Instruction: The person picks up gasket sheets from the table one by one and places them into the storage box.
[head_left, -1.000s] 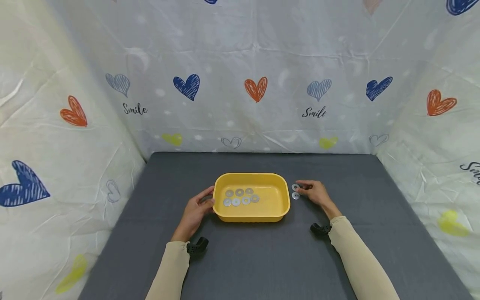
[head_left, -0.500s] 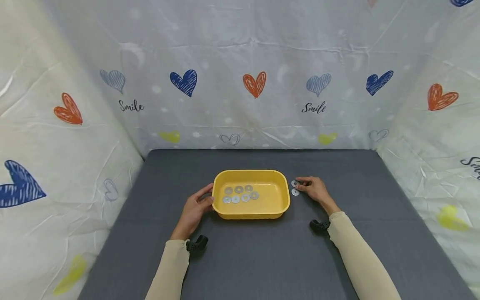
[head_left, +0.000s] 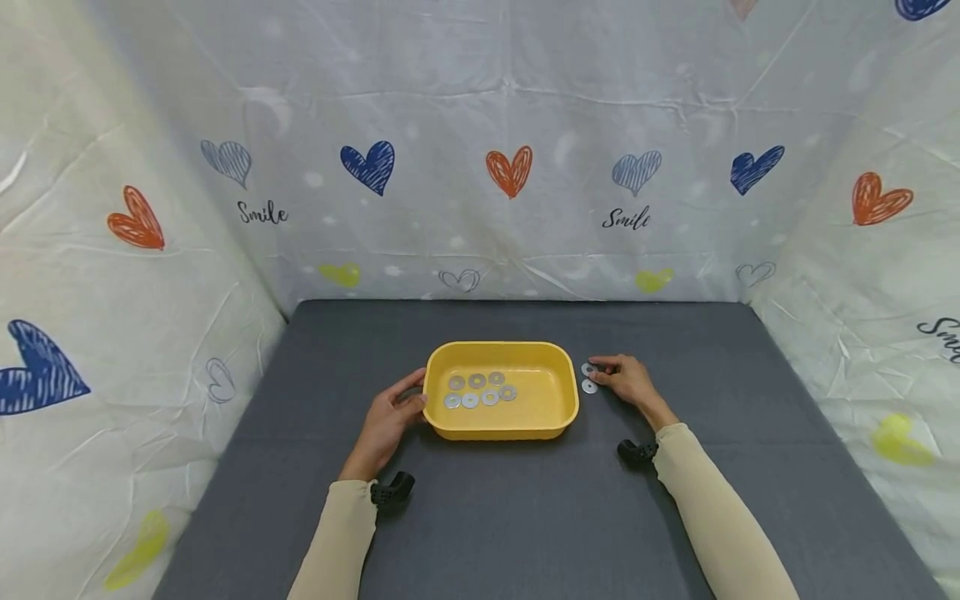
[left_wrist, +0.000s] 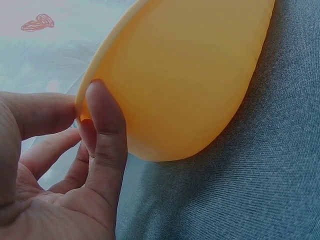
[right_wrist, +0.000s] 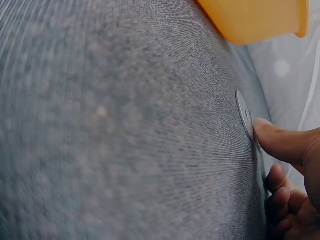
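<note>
A yellow plastic tray [head_left: 525, 429] stands on the dark cloth with several flat metal washers [head_left: 490, 397] lying in it, towards its left half. My left hand [head_left: 387, 425] grips the tray's left end, and in the left wrist view the thumb and fingers pinch its rim [left_wrist: 95, 65]. Right of the tray two more washers lie on the cloth, a far washer [head_left: 587, 367] and a near washer [head_left: 589, 387]. My right hand [head_left: 628, 382] pinches the far washer between thumb and index finger, partly covering it. In the right wrist view the thumb [right_wrist: 277, 140] reaches a washer [right_wrist: 243, 112]; the index fingertip is hidden.
A dark grey cloth [head_left: 480, 517] covers the table. White sheets printed with hearts [head_left: 509, 171] hang behind the table and on both sides. Black wrist straps with camera mounts [head_left: 392, 490] sit below both hands.
The whole head view has shifted slightly upward in the frame. Both hands, the tray and the washers keep nearly the same places relative to one another.
</note>
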